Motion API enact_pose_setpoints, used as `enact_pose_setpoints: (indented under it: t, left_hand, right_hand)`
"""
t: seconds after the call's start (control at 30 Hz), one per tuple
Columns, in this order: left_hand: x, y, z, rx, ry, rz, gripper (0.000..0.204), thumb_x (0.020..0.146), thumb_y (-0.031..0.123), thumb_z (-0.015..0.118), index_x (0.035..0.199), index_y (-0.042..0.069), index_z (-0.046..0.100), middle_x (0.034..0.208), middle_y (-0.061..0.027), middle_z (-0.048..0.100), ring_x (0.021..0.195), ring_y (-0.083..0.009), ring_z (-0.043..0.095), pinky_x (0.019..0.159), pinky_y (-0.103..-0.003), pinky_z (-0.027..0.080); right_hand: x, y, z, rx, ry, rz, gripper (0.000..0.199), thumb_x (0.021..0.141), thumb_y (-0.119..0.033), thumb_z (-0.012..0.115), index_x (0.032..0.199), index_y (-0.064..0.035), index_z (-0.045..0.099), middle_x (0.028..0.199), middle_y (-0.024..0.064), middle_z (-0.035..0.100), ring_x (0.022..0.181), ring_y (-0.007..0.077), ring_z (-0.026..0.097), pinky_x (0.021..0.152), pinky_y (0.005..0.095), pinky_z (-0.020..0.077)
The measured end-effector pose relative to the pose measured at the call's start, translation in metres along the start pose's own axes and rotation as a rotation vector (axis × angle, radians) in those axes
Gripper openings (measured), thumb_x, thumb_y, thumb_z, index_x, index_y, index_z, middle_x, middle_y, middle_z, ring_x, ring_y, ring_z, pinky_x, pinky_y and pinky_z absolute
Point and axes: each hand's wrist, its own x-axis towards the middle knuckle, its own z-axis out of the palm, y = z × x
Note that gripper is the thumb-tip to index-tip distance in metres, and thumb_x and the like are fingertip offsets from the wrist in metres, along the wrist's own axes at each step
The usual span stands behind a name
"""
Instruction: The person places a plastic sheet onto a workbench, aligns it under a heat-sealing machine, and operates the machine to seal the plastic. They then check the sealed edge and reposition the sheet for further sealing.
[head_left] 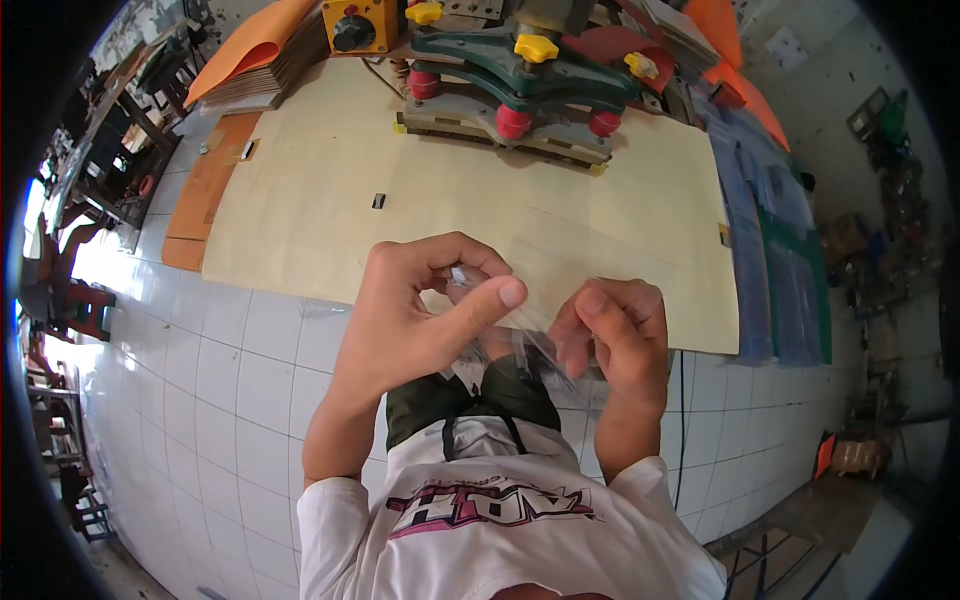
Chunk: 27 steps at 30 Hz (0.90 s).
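Thin clear plastic film (530,340) stretches between my two hands, just over the near edge of the table. My left hand (425,310) is curled, with thumb and index finger close together and a crumpled bit of the film inside its palm. At the other end, my right hand (622,330) pinches the film between bent fingers. Another clear sheet (600,245), or part of the same film, shows faintly over the cream tabletop (300,210); I cannot tell which.
Beyond my hands stands a machine (520,85) with dark green arms, red knobs, yellow star knobs and a long metal bar. A yellow control box (358,27) and stacked sheets under an orange cover (245,55) stand far left. Blue clear plastic sheets (770,230) hang over the right side.
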Motion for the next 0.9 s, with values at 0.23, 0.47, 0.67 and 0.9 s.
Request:
enact_pose_setpoints:
  t: [0.23,0.47,0.67,0.9]
  left_hand:
    - [-0.003,0.004,0.006,-0.122,0.046,-0.046,0.017,0.090,0.008,0.066,0.090,-0.008,0.071,0.077,-0.0119,0.071,0.068,-0.0161,0.070,0.058,-0.027,0.055]
    - [-0.001,0.003,0.008,-0.051,0.042,-0.044,0.016,0.090,0.007,0.065,0.084,-0.007,0.071,0.077,-0.0117,0.071,0.066,-0.0157,0.069,0.055,-0.026,0.055]
    - [-0.001,0.003,0.007,-0.071,0.030,-0.079,0.016,0.089,0.006,0.064,0.081,-0.007,0.070,0.077,-0.0106,0.070,0.064,-0.0148,0.068,0.056,-0.026,0.055]
    - [0.004,-0.001,-0.003,0.092,-0.195,-0.021,0.013,0.075,0.002,0.057,0.075,-0.007,0.067,0.070,-0.0096,0.068,0.059,-0.0124,0.062,0.056,-0.025,0.050]
  right_hand:
    - [0.004,0.008,-0.002,-0.033,-0.096,-0.004,0.043,0.101,-0.027,0.054,0.076,0.0042,0.069,0.051,0.0039,0.057,0.046,0.0090,0.053,0.049,0.0246,0.0416]
    - [0.001,0.014,-0.008,0.107,-0.087,-0.001,0.052,0.102,-0.038,0.050,0.078,0.0038,0.071,0.056,0.0079,0.061,0.052,0.0132,0.057,0.055,0.0263,0.0448]
    - [0.004,0.011,-0.006,0.101,0.013,-0.016,0.044,0.099,-0.035,0.057,0.085,0.0034,0.072,0.069,0.0081,0.066,0.056,0.0107,0.057,0.062,0.0245,0.0470]
    - [0.006,-0.007,-0.023,-0.268,-0.052,-0.148,0.014,0.089,-0.010,0.071,0.093,0.0042,0.072,0.077,0.0069,0.070,0.064,0.0077,0.062,0.062,0.0222,0.0486]
